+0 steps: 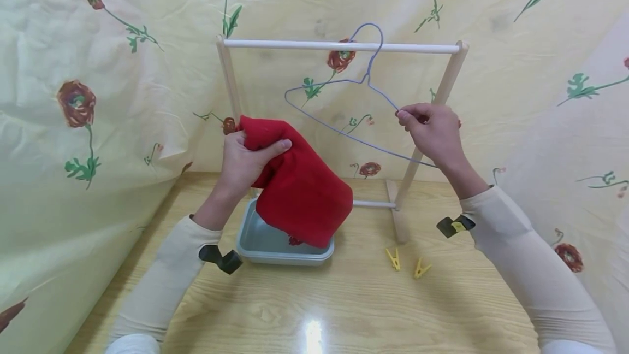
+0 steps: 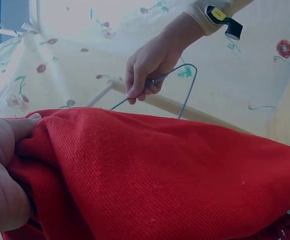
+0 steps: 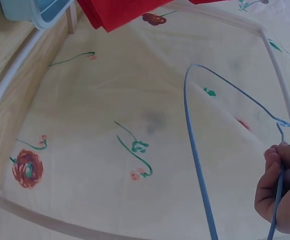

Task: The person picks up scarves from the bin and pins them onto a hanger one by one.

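Note:
My left hand [image 1: 243, 163] grips a folded red cloth [image 1: 307, 190] by its upper left end, the thumb lying across the fabric. The cloth hangs over the grey-blue basin, and a bit of fringe shows at its lower edge in the left wrist view. On the right, my right hand [image 1: 432, 130] pinches the sloping shoulder of a blue wire hanger [image 1: 344, 134]. The hanger's hook loops over the white rail [image 1: 295, 45] of a small rack, and its body tilts down to the right. In the right wrist view, fingers [image 3: 267, 185] curl round the wire.
The grey-blue basin [image 1: 285, 258] stands on the wooden table [image 1: 245, 310] below the cloth. Two yellow clothespins [image 1: 394, 259] lie near the rack's right foot [image 1: 400, 225]. Wooden posts [image 1: 449, 78] carry the rail, and a flower-patterned sheet [image 1: 123, 124] hangs behind and at both sides.

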The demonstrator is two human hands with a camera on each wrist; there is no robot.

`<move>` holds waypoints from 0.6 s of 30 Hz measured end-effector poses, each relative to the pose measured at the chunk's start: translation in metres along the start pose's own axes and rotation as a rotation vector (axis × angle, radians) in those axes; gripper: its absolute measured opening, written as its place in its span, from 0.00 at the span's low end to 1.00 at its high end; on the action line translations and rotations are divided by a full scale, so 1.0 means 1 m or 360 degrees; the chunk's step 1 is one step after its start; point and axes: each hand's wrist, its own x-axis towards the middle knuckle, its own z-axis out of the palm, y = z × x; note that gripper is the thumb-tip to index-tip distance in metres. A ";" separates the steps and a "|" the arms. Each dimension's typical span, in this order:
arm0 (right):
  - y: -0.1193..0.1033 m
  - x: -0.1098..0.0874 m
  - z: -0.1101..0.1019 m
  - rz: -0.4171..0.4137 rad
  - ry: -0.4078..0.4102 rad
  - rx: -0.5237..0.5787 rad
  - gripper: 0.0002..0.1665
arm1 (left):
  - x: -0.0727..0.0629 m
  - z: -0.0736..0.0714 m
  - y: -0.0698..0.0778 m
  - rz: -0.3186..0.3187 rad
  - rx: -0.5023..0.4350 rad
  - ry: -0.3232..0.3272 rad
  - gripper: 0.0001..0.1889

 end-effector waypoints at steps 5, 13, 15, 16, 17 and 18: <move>-0.002 0.000 -0.008 -0.0023 0.0047 0.0017 0.15 | -0.002 0.002 0.004 0.0026 -0.0003 -0.0024 0.20; -0.005 -0.004 -0.016 -0.0071 0.0085 0.0045 0.14 | -0.004 0.001 0.009 0.0057 0.0003 -0.0029 0.20; -0.004 -0.006 -0.016 -0.0101 0.0099 0.0060 0.13 | -0.004 0.001 0.010 0.0061 0.0012 -0.0027 0.19; -0.004 -0.007 -0.017 -0.0113 0.0105 0.0073 0.12 | -0.005 0.000 0.010 0.0064 0.0015 -0.0026 0.19; -0.003 -0.008 -0.017 -0.0126 0.0110 0.0085 0.12 | -0.005 0.000 0.011 0.0064 0.0018 -0.0025 0.19; -0.003 -0.009 -0.017 -0.0141 0.0114 0.0094 0.11 | -0.005 0.000 0.012 0.0066 0.0019 -0.0022 0.19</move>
